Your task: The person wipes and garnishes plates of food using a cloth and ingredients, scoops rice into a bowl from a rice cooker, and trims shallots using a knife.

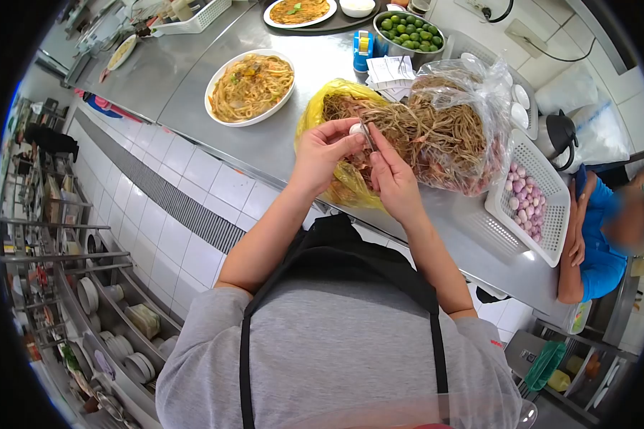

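Observation:
My left hand (320, 159) pinches a small pale bulb, apparently a shallot (355, 129), between thumb and fingertips. In my right hand (396, 182) is a small knife (368, 136), its blade against the bulb. Both hands hover over a yellow plastic bag (316, 106) holding reddish scraps and dry stalks. Right beside it, a clear plastic bag (495, 93) is full of unpeeled shallots with long dried stalks (436, 118). To the right, a white plastic basket (557, 223) contains many peeled purple-white shallots (527, 200).
A plate of noodles (250, 87) stands on the steel counter (186, 93) at left. Behind are a bowl of green limes (411, 34), a blue tape dispenser (363, 50) and paper slips (391, 73). A person in a blue shirt (599, 236) leans at the counter's right end.

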The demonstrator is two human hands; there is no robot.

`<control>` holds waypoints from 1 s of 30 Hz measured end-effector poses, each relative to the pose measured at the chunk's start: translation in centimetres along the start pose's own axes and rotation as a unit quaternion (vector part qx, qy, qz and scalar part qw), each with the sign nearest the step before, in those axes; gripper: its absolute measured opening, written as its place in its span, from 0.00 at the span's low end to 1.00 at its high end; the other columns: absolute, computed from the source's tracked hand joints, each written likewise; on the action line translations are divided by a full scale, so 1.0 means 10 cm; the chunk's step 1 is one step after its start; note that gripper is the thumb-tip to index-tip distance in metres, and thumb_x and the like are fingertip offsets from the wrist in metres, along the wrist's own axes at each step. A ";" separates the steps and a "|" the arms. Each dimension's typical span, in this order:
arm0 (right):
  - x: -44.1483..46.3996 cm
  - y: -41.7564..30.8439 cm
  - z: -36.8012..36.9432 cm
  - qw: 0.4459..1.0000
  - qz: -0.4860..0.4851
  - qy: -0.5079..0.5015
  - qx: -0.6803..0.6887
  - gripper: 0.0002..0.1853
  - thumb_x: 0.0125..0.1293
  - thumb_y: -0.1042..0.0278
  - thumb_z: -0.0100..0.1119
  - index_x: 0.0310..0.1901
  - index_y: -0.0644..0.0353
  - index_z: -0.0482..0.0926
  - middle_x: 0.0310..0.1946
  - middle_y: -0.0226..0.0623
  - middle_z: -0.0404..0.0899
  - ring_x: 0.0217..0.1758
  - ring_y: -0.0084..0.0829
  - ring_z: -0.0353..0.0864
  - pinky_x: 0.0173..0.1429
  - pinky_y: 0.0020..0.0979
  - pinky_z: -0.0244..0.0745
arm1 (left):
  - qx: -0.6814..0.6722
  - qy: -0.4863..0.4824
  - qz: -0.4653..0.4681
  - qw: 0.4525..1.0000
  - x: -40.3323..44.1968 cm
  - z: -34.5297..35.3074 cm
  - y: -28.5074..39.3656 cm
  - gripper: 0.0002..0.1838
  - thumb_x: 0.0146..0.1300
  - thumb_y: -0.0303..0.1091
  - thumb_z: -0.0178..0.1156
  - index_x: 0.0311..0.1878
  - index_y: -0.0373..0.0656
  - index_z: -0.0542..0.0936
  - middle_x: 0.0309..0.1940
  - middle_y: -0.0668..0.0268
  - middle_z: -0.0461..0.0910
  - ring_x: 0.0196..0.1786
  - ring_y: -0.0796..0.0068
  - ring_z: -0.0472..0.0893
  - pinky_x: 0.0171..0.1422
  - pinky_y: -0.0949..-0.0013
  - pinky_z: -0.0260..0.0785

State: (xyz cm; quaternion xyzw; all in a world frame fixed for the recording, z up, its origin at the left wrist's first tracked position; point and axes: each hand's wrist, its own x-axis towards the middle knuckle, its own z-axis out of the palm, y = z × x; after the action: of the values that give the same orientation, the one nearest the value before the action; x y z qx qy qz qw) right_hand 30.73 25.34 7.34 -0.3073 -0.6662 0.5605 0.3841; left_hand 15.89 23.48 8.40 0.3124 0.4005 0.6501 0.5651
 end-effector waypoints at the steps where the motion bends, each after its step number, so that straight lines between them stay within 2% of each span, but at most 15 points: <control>1: 0.02 -0.01 0.02 0.999 -0.036 -0.005 -0.031 0.22 0.68 0.66 0.39 0.64 0.51 0.56 0.15 0.21 0.56 0.16 0.12 0.53 0.20 0.15 0.54 | 0.013 -0.002 0.004 1.000 0.00 0.00 0.00 0.17 0.53 0.24 0.59 0.48 0.33 0.73 0.36 0.64 0.77 0.37 0.79 0.77 0.43 0.77 0.71; 2: 0.01 -0.05 0.02 0.999 -0.036 -0.005 -0.031 0.22 0.68 0.66 0.39 0.64 0.51 0.56 0.15 0.21 0.56 0.16 0.12 0.53 0.20 0.15 0.54 | 0.013 -0.002 0.004 1.000 0.00 -0.01 0.00 0.17 0.53 0.24 0.59 0.48 0.33 0.73 0.36 0.64 0.77 0.37 0.79 0.77 0.43 0.77 0.71; 4: -0.01 -0.17 0.03 0.986 0.094 -0.017 0.134 0.21 0.68 0.65 0.39 0.63 0.49 0.58 0.14 0.23 0.58 0.13 0.12 0.53 0.16 0.16 0.53 | -0.025 -0.016 -0.011 1.000 -0.03 -0.01 0.03 0.16 0.55 0.23 0.57 0.49 0.33 0.72 0.38 0.61 0.77 0.39 0.77 0.78 0.45 0.76 0.72; 5: -0.01 -0.18 0.02 0.986 0.094 -0.018 0.135 0.21 0.68 0.65 0.39 0.63 0.49 0.58 0.14 0.23 0.58 0.13 0.12 0.53 0.16 0.16 0.53 | -0.024 -0.015 -0.011 1.000 -0.02 -0.05 0.03 0.16 0.55 0.23 0.57 0.49 0.33 0.72 0.38 0.61 0.77 0.39 0.77 0.78 0.45 0.76 0.72; 7: -0.02 -0.20 -0.04 0.926 0.195 -0.039 0.320 0.21 0.68 0.64 0.39 0.62 0.48 0.59 0.13 0.25 0.60 0.10 0.13 0.53 0.14 0.16 0.53 | -0.102 -0.093 -0.039 0.990 0.01 -0.16 0.01 0.17 0.57 0.22 0.52 0.52 0.33 0.70 0.42 0.59 0.76 0.42 0.71 0.78 0.48 0.72 0.73; 11: 0.03 -0.18 -0.09 0.939 0.182 -0.032 0.290 0.21 0.68 0.63 0.40 0.62 0.49 0.59 0.14 0.25 0.61 0.10 0.14 0.54 0.14 0.17 0.52 | -0.170 -0.141 -0.054 0.974 0.02 -0.27 0.00 0.19 0.59 0.22 0.50 0.54 0.32 0.67 0.45 0.57 0.75 0.45 0.69 0.77 0.50 0.71 0.72; 13: 0.07 -0.14 -0.12 0.970 0.161 -0.034 0.181 0.20 0.68 0.63 0.40 0.61 0.51 0.60 0.14 0.25 0.61 0.11 0.14 0.55 0.14 0.17 0.52 | -0.194 -0.154 -0.048 0.968 0.01 -0.29 0.01 0.19 0.59 0.22 0.49 0.55 0.33 0.66 0.46 0.56 0.74 0.47 0.68 0.77 0.52 0.70 0.72; 14: 0.08 -0.09 -0.10 0.970 0.161 -0.034 0.181 0.20 0.68 0.63 0.40 0.61 0.51 0.60 0.14 0.25 0.61 0.11 0.14 0.55 0.14 0.17 0.52 | -0.193 -0.154 -0.048 0.968 0.00 -0.29 0.02 0.19 0.59 0.22 0.49 0.55 0.33 0.66 0.46 0.56 0.74 0.47 0.68 0.77 0.52 0.70 0.72; 16: 0.09 -0.01 -0.04 0.993 0.112 0.003 0.037 0.19 0.66 0.64 0.43 0.58 0.55 0.64 0.15 0.24 0.63 0.16 0.14 0.60 0.19 0.18 0.57 | -0.182 -0.115 -0.051 0.975 0.00 -0.27 0.04 0.18 0.58 0.22 0.52 0.53 0.34 0.69 0.45 0.59 0.75 0.43 0.72 0.77 0.51 0.71 0.71; 20: 0.06 -0.10 0.04 0.996 0.078 0.002 0.051 0.17 0.65 0.65 0.45 0.55 0.57 0.66 0.16 0.24 0.64 0.19 0.13 0.62 0.22 0.19 0.58 | -0.109 -0.060 -0.030 0.992 -0.01 -0.24 0.01 0.18 0.56 0.22 0.55 0.51 0.35 0.70 0.41 0.61 0.77 0.41 0.75 0.78 0.47 0.73 0.71; 25: 0.07 -0.14 0.06 0.997 0.050 -0.056 0.034 0.21 0.65 0.68 0.44 0.60 0.54 0.62 0.17 0.22 0.63 0.19 0.13 0.59 0.23 0.17 0.56 | -0.038 -0.053 0.003 0.998 0.01 -0.23 0.03 0.15 0.55 0.23 0.57 0.47 0.35 0.74 0.36 0.64 0.78 0.38 0.81 0.76 0.43 0.78 0.69; 29: 0.08 -0.20 0.08 0.996 0.050 -0.048 0.051 0.21 0.66 0.69 0.43 0.61 0.53 0.61 0.17 0.21 0.62 0.18 0.12 0.57 0.22 0.16 0.55 | 0.027 -0.035 0.030 0.999 0.01 -0.23 0.04 0.15 0.54 0.23 0.57 0.47 0.35 0.75 0.35 0.65 0.78 0.38 0.82 0.76 0.42 0.78 0.69; 30: 0.08 -0.24 0.07 0.990 0.089 -0.044 0.097 0.20 0.66 0.69 0.42 0.60 0.54 0.62 0.17 0.20 0.61 0.17 0.12 0.56 0.22 0.16 0.54 | 0.039 -0.034 0.032 0.998 0.01 -0.22 0.05 0.15 0.55 0.23 0.57 0.47 0.35 0.74 0.36 0.65 0.78 0.38 0.82 0.76 0.43 0.78 0.70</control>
State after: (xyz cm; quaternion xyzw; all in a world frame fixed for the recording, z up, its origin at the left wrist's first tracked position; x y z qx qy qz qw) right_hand 29.77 25.25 9.74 -0.3018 -0.5949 0.6672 0.3315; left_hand 13.74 23.15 7.80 0.3690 0.3961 0.6405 0.5446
